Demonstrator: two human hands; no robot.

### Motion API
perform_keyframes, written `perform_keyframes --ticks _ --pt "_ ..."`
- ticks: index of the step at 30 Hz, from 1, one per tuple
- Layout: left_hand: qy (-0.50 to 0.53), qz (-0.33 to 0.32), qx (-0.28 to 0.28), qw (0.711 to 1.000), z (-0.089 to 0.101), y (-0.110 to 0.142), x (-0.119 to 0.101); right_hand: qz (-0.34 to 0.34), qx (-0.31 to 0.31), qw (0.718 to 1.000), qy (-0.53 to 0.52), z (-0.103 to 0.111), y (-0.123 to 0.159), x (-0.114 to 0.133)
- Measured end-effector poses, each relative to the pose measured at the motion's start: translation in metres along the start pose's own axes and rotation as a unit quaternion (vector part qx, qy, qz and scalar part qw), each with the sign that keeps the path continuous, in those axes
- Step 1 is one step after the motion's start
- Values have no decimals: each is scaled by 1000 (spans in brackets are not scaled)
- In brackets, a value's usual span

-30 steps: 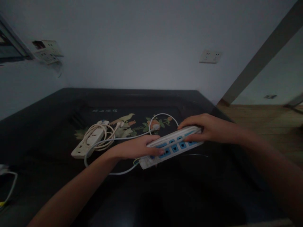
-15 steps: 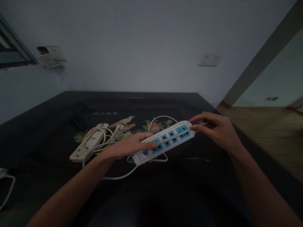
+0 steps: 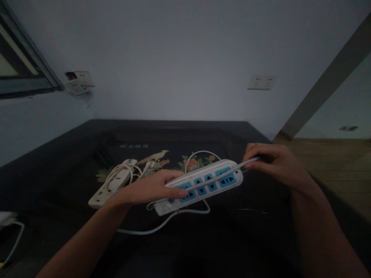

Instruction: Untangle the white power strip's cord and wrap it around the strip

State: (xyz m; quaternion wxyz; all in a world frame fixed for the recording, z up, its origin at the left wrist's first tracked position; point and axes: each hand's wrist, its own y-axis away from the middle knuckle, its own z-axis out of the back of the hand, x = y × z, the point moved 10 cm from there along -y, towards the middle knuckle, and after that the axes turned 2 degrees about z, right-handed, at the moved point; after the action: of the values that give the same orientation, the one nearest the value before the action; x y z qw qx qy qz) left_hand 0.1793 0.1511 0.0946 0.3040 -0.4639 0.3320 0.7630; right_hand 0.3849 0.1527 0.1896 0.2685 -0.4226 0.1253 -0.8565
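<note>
White cord (image 3: 216,178) lay along the strip (image 3: 199,191) gripped by the left hand (image 3: 150,187), the right hand (image 3: 271,162) having shifted off its end to pinch, apparently guide, the cord.

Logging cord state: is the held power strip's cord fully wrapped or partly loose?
Partly loose. The white cord crosses the blue-socket power strip to the right hand, but loops slackly beyond the strip's long edges.

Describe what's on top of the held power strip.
A white cord passes lengthwise over the power strip, and the left hand rests its thumb there. The strip's surface directly beneath them cannot be seen.
</note>
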Motion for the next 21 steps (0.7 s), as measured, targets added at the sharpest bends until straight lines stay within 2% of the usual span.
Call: perform_keyframes --ticks 4,11,14,17,21 --pt "1 6 -13 1000 3 1 1 -13 -22 1000 18 4 1 -4" --pt "-57 18 -34 998 8 1 0 -24 -54 997 47 8 1 -1" --pt "-84 16 -45 995 9 0 -3 -15 -46 998 36 8 1 1" --pt "-118 -6 -46 992 2 2 -11 0 -27 1000 2 4 0 4" --pt "-184 -38 -57 980 -12 7 -25 3 -31 996 -80 -7 -4 2"
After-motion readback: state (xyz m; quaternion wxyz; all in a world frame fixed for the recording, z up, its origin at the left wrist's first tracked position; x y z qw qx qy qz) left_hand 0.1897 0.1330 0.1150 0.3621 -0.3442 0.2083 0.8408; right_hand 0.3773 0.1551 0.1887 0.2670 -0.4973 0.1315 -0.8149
